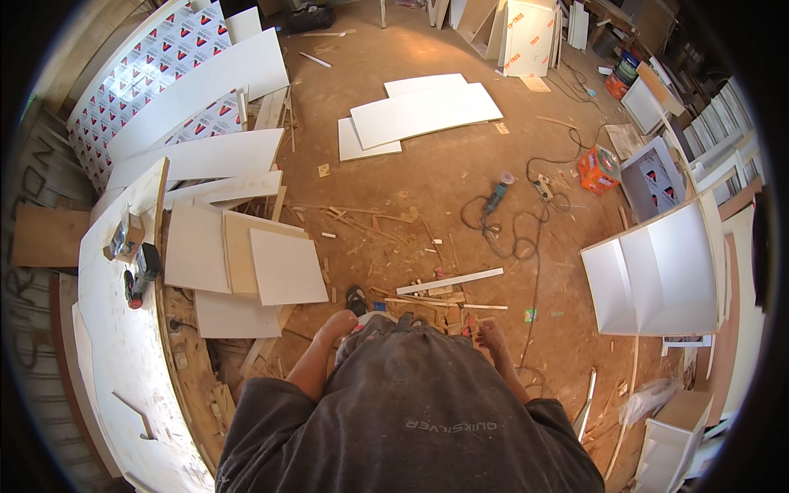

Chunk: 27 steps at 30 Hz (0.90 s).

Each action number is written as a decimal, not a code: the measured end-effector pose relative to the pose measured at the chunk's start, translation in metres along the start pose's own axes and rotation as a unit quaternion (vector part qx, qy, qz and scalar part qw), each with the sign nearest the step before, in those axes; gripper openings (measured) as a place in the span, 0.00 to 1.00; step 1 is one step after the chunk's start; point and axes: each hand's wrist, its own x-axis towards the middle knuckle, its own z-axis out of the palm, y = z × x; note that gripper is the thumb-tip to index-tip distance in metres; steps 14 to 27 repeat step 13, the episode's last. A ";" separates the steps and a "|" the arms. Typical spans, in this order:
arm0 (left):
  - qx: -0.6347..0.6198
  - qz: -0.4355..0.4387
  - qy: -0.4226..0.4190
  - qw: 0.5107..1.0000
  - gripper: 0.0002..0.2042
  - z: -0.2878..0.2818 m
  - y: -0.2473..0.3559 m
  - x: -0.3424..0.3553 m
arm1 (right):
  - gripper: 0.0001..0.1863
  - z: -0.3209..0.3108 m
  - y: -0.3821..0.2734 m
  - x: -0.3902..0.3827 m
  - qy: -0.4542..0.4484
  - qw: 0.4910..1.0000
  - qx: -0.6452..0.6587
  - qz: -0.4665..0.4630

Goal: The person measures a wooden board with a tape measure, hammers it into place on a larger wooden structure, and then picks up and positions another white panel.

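My left hand [338,327] is at my left side, by the lower edge of my dark shirt [419,386]. Its fingers curl inward, and whatever they may grip is hidden. On the other side, my right hand [492,336] hangs close to the shirt with bent fingers; its grasp cannot be made out either. Part of a shoe [356,300] shows beyond the left hand. Ahead of my body, a narrow white strip [450,281] lies across thin wooden offcuts [411,302] on the floor.
At left, a cordless drill [145,277] and a clear container [126,237] rest on a white-topped bench [123,361]. White boards [427,113] lie ahead. An angle grinder [496,197] with its cable is on the brown floor; a white open cabinet [657,267] stands right.
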 end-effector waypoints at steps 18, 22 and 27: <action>0.135 0.063 -0.021 0.989 0.05 0.026 -0.018 0.006 | 0.21 -0.008 -0.001 0.004 -0.027 0.999 -0.022 0.026; 0.135 0.063 -0.021 0.989 0.05 0.026 -0.018 0.006 | 0.21 -0.008 -0.001 0.004 -0.027 0.999 -0.022 0.026; 0.135 0.063 -0.021 0.989 0.05 0.026 -0.018 0.006 | 0.21 -0.008 -0.001 0.004 -0.027 0.999 -0.022 0.026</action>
